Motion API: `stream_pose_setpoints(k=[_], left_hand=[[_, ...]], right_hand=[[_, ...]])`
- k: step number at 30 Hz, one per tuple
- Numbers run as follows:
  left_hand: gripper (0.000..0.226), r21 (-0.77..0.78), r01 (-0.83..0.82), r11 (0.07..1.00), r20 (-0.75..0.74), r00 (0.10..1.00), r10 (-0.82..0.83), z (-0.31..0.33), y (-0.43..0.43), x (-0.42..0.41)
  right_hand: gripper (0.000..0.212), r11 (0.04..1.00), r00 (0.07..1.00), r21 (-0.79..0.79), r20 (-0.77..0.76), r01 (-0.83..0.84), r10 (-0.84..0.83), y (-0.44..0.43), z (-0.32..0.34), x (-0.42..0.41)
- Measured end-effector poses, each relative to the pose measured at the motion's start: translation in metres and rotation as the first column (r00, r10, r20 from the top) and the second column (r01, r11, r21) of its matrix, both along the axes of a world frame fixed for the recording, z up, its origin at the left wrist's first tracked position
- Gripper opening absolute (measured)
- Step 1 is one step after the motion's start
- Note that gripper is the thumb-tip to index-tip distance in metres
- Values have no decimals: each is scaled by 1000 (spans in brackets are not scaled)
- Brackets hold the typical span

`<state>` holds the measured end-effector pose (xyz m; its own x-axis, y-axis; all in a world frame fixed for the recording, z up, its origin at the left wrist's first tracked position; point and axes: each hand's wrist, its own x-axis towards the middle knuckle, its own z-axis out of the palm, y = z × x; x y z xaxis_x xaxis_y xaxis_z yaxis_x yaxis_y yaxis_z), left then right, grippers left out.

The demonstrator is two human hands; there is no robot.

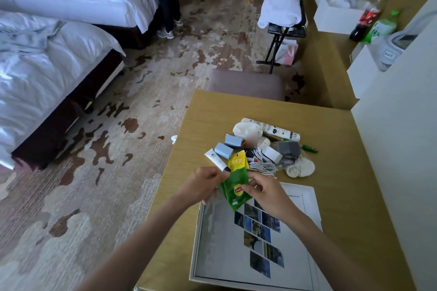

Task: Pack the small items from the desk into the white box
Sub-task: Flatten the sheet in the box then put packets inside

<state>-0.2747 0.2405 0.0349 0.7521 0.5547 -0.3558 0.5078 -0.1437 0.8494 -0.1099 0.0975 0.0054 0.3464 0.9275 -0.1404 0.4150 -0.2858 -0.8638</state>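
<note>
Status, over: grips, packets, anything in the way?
Left grip and right grip both pinch green tea packets. Packets over white box far edge, not packed. Rest of small items piled beyond; nothing between.

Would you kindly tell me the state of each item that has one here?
green tea sachet, held over the white box
left-hand grip, pinching the sachet
right-hand grip, pinching the sachet
white tube, capped, lying flat
white bottle, on its side
white cable, loosely coiled
white box, flat on the desk; lid state unclear
</note>
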Motion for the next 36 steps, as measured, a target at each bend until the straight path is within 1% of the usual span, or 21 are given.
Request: stream_pose_setpoints(k=[3,6,11,13,17,20,22,25,31,34,36], left_hand=[[24,-8,28,1000,-19,999,-28,0,1,0],[17,-54,60,997,-4,998,-61,-1,1,-2],[17,-119,90,989,14,996,-89,-4,1,-5],[17,-134,102,986,19,995,-100,-4,1,-6],[12,-162,95,982,39,995,-89,-1,0,-6],[8,-186,78,979,56,996,-69,0,-2,-7],[10,-198,68,978,69,996,-55,1,-3,-9],[12,-187,68,980,80,995,-54,2,-5,-10],[18,-163,61,985,60,997,-52,3,-8,-11],[20,-101,66,993,23,998,-64,3,-9,-9],[17,-55,87,995,12,996,-86,2,-8,-7]], right_hand=[[18,1000,999,17,50,-19,18,0,-1,1],[16,999,999,47,52,-11,8,-1,-2,-2],[12,989,992,81,-20,124,-123,-2,-4,-7],[10,985,987,78,-64,152,-147,-3,-3,-8],[9,988,987,50,-76,145,-141,-5,1,-8],[10,993,983,8,-139,118,-116,-7,5,-10],[13,995,981,-24,-167,92,-94,-9,5,-11],[14,998,977,-33,-206,55,-61,-10,5,-14],[15,1000,993,-25,-116,1,-4,-11,6,-15],[13,999,994,-30,-109,-13,9,-11,6,-15],[12,999,993,-30,-120,-11,7,-11,5,-15]])
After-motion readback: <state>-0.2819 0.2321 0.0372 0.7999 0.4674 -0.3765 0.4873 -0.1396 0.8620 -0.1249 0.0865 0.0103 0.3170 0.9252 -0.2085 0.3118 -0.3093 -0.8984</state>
